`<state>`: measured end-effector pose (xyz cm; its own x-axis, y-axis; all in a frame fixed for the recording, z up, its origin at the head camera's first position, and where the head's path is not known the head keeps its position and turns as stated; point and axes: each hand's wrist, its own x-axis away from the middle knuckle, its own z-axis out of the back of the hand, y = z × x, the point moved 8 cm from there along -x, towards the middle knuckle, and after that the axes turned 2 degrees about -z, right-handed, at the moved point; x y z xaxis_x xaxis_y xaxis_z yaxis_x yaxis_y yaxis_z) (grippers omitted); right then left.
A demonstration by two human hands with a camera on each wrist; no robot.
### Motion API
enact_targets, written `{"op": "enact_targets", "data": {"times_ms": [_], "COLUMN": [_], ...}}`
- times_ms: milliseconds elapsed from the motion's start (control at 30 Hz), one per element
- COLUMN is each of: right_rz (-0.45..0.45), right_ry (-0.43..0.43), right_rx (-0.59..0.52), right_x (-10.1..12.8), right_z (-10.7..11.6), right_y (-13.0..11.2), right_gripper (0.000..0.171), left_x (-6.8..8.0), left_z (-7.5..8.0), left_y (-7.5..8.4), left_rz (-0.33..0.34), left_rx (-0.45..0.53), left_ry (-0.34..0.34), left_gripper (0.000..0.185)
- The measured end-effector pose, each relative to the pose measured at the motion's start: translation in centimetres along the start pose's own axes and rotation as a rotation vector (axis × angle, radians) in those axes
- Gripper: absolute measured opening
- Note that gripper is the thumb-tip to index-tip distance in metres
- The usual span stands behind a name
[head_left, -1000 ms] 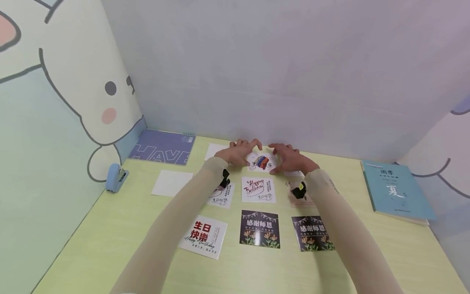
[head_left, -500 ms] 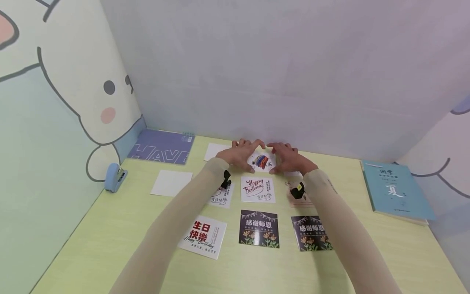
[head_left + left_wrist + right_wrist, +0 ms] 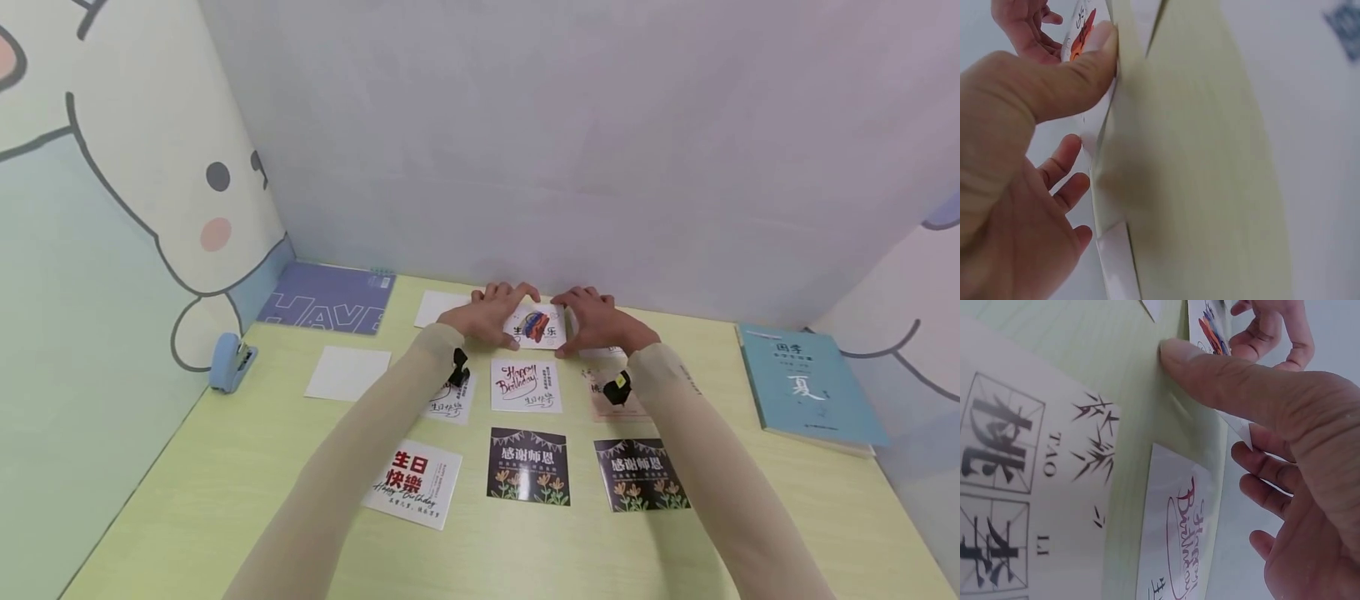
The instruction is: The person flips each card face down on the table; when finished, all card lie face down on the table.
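Fingers of both my hands are pinching one small card (image 3: 537, 326) with a red and blue picture, at the far end of the table (image 3: 225, 500). My left hand (image 3: 486, 313) is holding its left edge, thumb pressing the near corner. My right hand (image 3: 597, 321) is holding its right edge the same way. Just below my grip, a "Happy Birthday" card (image 3: 527, 385) is lying flat. Beside my right thumb, a pink card (image 3: 1016, 487) is lying.

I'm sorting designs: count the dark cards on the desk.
2. One dark card lies front centre; the other dark card sits just to its right, partly under the right sleeve. Arms may hide more.
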<state>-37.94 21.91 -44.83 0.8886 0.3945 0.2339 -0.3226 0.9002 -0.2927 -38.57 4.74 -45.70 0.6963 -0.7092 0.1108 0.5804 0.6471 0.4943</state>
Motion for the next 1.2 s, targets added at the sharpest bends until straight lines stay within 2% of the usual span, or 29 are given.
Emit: {"op": "enact_targets", "data": {"times_ms": [133,400,500,567,733,867,1033,1100,1200], "right_rz": [0.013,0.047,0.052,0.03,-0.041,-0.044,-0.029,-0.028,-0.027], "right_ry": [0.018,0.062,0.068,0.064,0.05,0.04,0.023,0.028,0.039], "right_rx": [-0.007,-0.055,-0.092,-0.154,-0.301,-0.333,-0.358,-0.367,-0.38], "right_x": [0.0,0.1,0.3,0.6,1.4,1.3,0.9,0.7,0.5], "right_z": [0.4,1.0,1.3,1.5,1.7,1.5,0.9,0.7,0.6], "right_y": [0.2,0.1,0.1,0.4,1.4,1.5,0.9,0.8,0.8], "right_gripper": [0.098,0.093,0.1,0.107,0.118,0.112,0.101,0.097,0.092], "left_x": [-0.2,-1.4,-1.6,-1.6,-1.4,-1.5,-1.6,-1.4,-1.0], "left_z": [0.1,0.3,0.4,0.7,1.8,2.8,3.3,3.5,3.7], "left_y": [0.0,1.8,2.1,2.2,2.6,2.6,2.3,2.2,1.8], "left_rz": [-0.01,-0.114,-0.12,-0.122,-0.144,-0.192,-0.267,-0.274,-0.248], "left_rx": [0.028,0.076,0.068,0.062,0.074,0.178,0.45,0.522,0.553], "left_ry": [0.027,0.095,0.108,0.123,0.205,0.299,0.358,0.366,0.379], "left_gripper": [0.095,0.105,0.104,0.103,0.094,0.088,0.087,0.088,0.089]}}
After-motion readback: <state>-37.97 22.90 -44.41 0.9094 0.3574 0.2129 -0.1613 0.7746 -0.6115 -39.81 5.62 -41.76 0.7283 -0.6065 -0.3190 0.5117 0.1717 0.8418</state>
